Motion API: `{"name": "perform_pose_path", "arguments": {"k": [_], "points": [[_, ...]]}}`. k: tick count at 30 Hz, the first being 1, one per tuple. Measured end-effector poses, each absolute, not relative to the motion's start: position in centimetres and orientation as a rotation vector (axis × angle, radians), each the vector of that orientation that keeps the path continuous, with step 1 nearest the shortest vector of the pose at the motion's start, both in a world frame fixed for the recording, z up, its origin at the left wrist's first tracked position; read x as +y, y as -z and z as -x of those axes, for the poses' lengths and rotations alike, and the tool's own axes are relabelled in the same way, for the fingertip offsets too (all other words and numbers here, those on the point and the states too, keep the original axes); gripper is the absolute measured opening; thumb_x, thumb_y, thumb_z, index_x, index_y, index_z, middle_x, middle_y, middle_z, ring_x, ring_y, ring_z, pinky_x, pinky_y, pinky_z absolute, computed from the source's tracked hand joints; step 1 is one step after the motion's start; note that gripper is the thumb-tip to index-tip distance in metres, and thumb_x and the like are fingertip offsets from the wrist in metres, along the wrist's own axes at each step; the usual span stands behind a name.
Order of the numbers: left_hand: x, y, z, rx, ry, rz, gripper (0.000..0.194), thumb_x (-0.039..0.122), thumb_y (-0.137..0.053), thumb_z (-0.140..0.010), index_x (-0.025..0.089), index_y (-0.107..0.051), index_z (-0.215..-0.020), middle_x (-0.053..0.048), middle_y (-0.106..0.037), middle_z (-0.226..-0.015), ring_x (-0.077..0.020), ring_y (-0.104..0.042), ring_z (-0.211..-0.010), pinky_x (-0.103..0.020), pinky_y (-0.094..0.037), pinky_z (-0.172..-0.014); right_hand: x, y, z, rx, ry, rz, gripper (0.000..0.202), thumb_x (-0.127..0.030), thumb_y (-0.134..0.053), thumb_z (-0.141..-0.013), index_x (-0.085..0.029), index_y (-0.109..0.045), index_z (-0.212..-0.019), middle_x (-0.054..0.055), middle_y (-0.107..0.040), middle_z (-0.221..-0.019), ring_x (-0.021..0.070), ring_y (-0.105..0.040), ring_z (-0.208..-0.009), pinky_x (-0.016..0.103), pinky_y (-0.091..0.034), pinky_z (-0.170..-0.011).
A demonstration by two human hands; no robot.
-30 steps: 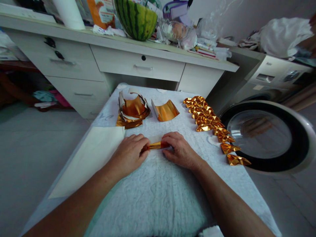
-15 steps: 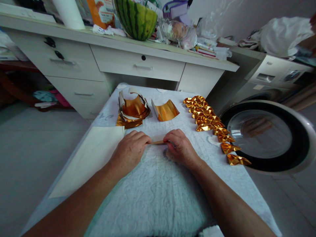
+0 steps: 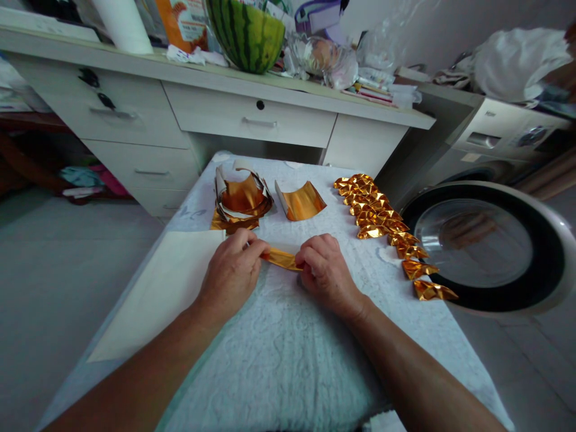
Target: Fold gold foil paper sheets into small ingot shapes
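Note:
A narrow folded strip of gold foil paper (image 3: 282, 259) stretches between my two hands, just above the cloth. My left hand (image 3: 236, 264) pinches its left end, and my right hand (image 3: 324, 270) grips the other end with curled fingers. Beyond them lies a single curved sheet of gold paper (image 3: 305, 201), its edges curling up. Left of that sheet sits a curled stack of gold paper (image 3: 243, 198) with pale backing showing. Several folded gold foil pieces (image 3: 373, 207) line the right side of the table in a slanting row.
A cream sheet (image 3: 166, 288) lies along the left of the cloth-covered table (image 3: 288, 360). Behind is a white counter with drawers (image 3: 252, 114), carrying a cut watermelon (image 3: 246, 36) and plastic bags. To the right, a washing machine's round door (image 3: 486, 246) hangs open near the table edge.
The strip has turned from edge-on to showing its gold face, and its right end has dipped. My left hand has shifted slightly left and up; the other gold papers have stayed put.

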State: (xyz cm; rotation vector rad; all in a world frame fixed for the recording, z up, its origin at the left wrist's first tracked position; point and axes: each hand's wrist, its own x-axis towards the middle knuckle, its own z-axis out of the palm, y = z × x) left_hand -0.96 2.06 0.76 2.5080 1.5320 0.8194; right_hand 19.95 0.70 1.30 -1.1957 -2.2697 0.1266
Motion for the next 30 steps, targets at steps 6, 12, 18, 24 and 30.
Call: {"name": "perform_pose_path", "arguments": {"k": [6, 12, 18, 24, 30], "points": [[2.27, -0.35, 0.52, 1.442, -0.801, -2.458, 0.017, 0.015, -0.043, -0.092, 0.020, -0.059, -0.096, -0.004, -0.053, -0.098, -0.0190, -0.058, -0.092, -0.033, -0.049, -0.080, 0.52, -1.22, -19.41, -2.378, -0.109, 1.194, 0.017, -0.006, -0.050, -0.084, -0.020, -0.058, -0.082, 0.004, -0.057, -0.086, 0.0199, -0.045, -0.086, 0.034, -0.034, -0.079], [2.12, -0.50, 0.36, 1.414, -0.720, -2.448, 0.015, 0.014, -0.048, -0.089, 0.019, -0.059, -0.097, -0.007, -0.054, -0.105, -0.0220, -0.056, -0.099, -0.038, -0.049, -0.088, 0.43, -1.04, -19.00, -2.521, -0.166, 1.177, 0.014, -0.009, -0.052, -0.086, -0.020, -0.059, -0.082, 0.003, -0.057, -0.086, 0.0194, -0.046, -0.086, 0.032, -0.033, -0.077], [2.12, -0.55, 0.21, 1.236, -0.609, -2.508, 0.019, 0.009, -0.049, -0.087, 0.018, -0.063, -0.097, -0.007, -0.059, -0.105, -0.0226, -0.054, -0.101, -0.040, -0.046, -0.093, 0.52, -0.92, -18.92, -2.590, -0.293, 1.176, 0.018, -0.007, -0.050, -0.086, -0.021, -0.061, -0.087, 0.002, -0.059, -0.088, 0.0183, -0.049, -0.086, 0.031, -0.033, -0.078], [2.22, -0.13, 0.01, 1.173, -0.484, -2.466, 0.019, 0.008, -0.052, -0.085, 0.017, -0.063, -0.097, -0.006, -0.061, -0.102, -0.0229, -0.053, -0.100, -0.041, -0.045, -0.092, 0.42, -1.19, -19.14, -2.598, -0.396, 1.173, 0.014, -0.008, -0.055, -0.082, -0.019, -0.061, -0.090, 0.003, -0.061, -0.090, 0.0178, -0.052, -0.088, 0.030, -0.035, -0.080], [2.03, -0.22, 0.11, 1.158, -0.493, -2.463, 0.016, 0.010, -0.050, -0.087, 0.019, -0.063, -0.091, -0.005, -0.060, -0.099, -0.0226, -0.052, -0.099, -0.040, -0.044, -0.090, 0.33, -1.42, -19.37, -2.546, -0.455, 1.204, 0.008, -0.016, -0.054, -0.088, -0.017, -0.061, -0.086, 0.004, -0.060, -0.085, 0.0168, -0.053, -0.083, 0.029, -0.037, -0.078]]}}
